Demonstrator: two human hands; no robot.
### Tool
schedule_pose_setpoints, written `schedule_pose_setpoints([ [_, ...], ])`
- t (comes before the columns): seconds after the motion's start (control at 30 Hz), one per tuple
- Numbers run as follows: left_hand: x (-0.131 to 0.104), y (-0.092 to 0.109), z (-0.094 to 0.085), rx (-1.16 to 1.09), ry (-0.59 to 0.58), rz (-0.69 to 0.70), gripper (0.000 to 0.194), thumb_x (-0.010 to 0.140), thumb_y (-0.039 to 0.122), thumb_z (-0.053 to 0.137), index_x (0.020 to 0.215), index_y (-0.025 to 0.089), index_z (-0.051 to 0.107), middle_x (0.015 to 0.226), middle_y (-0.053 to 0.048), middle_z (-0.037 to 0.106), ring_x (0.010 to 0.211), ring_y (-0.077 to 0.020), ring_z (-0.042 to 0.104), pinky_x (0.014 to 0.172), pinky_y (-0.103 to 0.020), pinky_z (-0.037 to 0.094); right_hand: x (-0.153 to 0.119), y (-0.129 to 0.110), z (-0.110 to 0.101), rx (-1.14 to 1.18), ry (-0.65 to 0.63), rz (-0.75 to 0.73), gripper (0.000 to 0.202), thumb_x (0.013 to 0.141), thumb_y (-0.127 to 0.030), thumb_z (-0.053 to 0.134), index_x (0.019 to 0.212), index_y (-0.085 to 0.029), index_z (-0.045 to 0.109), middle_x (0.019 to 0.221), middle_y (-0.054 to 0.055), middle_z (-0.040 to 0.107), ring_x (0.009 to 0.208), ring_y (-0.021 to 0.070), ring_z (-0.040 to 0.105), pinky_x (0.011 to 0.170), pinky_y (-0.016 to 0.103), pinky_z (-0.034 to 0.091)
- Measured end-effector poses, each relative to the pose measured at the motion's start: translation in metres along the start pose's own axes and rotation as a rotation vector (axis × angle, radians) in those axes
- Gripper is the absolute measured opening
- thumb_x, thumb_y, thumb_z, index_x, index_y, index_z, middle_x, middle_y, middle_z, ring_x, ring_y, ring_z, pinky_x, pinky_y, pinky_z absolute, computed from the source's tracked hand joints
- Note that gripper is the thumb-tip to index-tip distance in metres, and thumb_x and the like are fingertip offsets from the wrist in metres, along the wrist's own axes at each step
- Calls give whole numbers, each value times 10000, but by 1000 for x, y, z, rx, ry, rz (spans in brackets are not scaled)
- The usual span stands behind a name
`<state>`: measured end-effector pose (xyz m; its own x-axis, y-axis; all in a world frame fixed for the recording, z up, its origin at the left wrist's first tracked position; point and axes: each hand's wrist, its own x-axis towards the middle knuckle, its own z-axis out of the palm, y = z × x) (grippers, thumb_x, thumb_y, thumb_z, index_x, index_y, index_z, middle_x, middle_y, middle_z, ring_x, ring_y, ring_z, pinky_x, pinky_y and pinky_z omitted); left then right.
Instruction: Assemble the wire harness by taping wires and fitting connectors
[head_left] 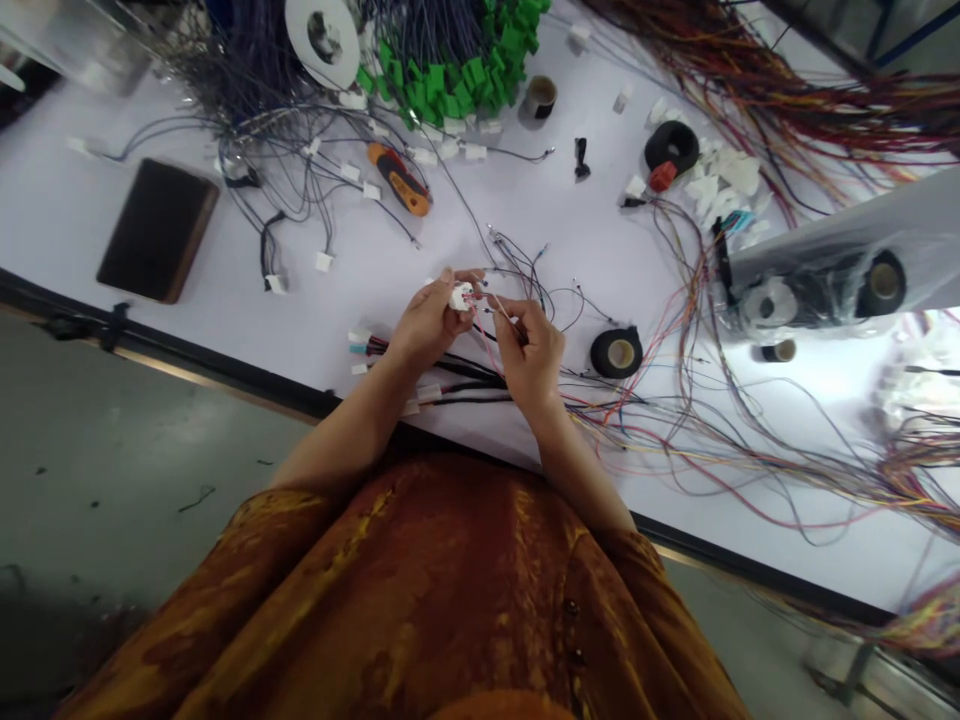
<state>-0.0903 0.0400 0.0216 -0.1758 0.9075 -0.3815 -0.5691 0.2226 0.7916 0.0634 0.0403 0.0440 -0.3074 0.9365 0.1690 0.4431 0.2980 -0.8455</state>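
Over the front part of the table, my left hand [431, 322] is closed around a small white connector [460, 296]. Pink and dark wires run from this connector toward my right. Just beside it, my right hand [531, 350] pinches a thin pink wire [495, 303] between thumb and fingers. The wire's tip is too small to make out. Below both hands lies a bundle of black-sleeved cables [472, 388], its white connector ends showing left of my left wrist. Loose dark wires with metal terminals [517, 250] lie beyond the fingertips.
A roll of black tape [616, 352] lies right of my right hand. Farther back are an orange cutter [399, 180], green connectors [457, 85] on wires and another tape roll [671, 150]. A dark box [157, 230] sits left. Long coloured wires [750, 450] spread across the right side.
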Motion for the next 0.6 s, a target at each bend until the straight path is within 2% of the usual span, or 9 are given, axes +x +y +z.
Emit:
schedule_pose_setpoints([
  [0.17,-1,0,3,22,-7,-37,396,1009,493,491,954,152,684,718,-20,627,483,-45,504,479,-172,401,3,3,5,5,54,-17,179,977,-353,531,904,-212,612,1039,41,749,601,100,478,640,281,402],
  [0.37,-3,0,4,-25,7,-59,322,1016,406,501,963,154,693,713,-16,606,501,-47,507,486,-158,413,5,1,8,40,84,-16,170,974,-330,531,878,-213,609,1018,45,738,662,114,518,670,291,414],
  [0.6,-3,-5,2,20,-24,77,337,939,490,623,932,164,708,758,-19,622,541,-53,511,474,-152,413,7,2,8,26,77,-20,185,945,-284,544,773,-216,555,912,29,705,654,116,499,649,290,401],
])
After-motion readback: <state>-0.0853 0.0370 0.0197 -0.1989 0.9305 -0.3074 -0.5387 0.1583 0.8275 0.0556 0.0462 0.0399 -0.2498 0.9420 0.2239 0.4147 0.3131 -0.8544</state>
